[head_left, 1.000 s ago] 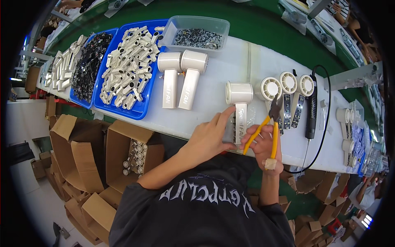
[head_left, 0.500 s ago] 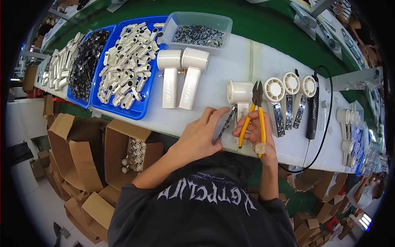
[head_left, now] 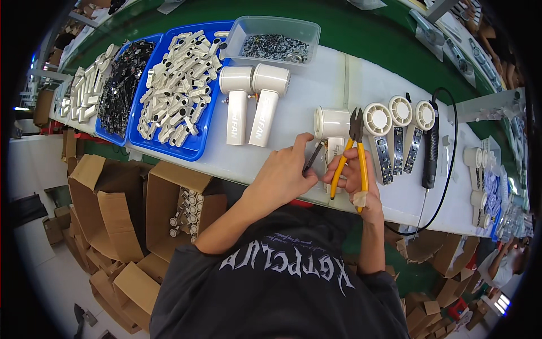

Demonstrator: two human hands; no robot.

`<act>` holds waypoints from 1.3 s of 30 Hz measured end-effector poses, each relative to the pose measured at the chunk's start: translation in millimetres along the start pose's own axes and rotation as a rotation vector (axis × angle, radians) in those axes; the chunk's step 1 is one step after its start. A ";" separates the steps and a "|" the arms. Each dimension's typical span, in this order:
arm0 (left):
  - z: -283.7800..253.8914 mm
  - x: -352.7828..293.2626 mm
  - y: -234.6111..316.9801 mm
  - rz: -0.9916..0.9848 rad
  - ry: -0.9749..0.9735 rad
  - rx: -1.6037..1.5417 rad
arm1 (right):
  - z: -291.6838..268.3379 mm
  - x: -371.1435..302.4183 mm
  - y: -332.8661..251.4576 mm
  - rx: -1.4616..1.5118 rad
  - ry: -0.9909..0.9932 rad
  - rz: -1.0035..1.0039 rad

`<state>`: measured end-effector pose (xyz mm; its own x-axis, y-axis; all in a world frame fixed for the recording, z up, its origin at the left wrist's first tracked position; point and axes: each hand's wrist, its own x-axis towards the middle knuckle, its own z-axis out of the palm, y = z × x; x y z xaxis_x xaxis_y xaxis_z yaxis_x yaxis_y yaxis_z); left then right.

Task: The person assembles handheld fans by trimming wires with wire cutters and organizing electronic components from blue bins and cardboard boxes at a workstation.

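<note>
My left hand [head_left: 285,171] pinches a thin dark circuit board strip [head_left: 313,156] between thumb and fingers, beside a white handheld fan housing [head_left: 332,122]. The housing lies at the table's near side, its handle running down between my hands. My right hand [head_left: 366,186] is closed around yellow-handled diagonal cutters [head_left: 356,125]. Their jaws point away from me, just right of the housing. A beige wrap covers one of my right fingers. Whether the right fingers also touch the housing's handle, I cannot tell. Right of the cutters lie three round-headed fans [head_left: 377,120] with circuit boards showing in their handles.
Two white fan housings [head_left: 268,104] lie left of my hands. Beyond are a blue tray [head_left: 195,151] of white parts, another of black parts, and a clear bin [head_left: 275,61] of small pieces. At right lies a corded black tool [head_left: 429,161] with a long thin tip. Cardboard boxes [head_left: 118,220] stand below.
My left hand has turned slightly and drawn its fingers in, and less of the strip shows. The cutters stay in my right hand. The whole view has shifted a little.
</note>
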<state>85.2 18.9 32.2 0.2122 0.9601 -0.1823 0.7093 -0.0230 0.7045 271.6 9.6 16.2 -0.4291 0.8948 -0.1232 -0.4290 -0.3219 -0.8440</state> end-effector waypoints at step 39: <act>1.4 -4.6 -18.0 -0.160 -0.096 -0.662 | 13.6 -9.2 -13.8 -0.094 0.036 0.037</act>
<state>72.4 14.5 19.4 0.2192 0.9079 -0.3573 0.1831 0.3215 0.9291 270.6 1.6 36.0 -0.4136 0.8940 -0.1722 -0.3363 -0.3258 -0.8836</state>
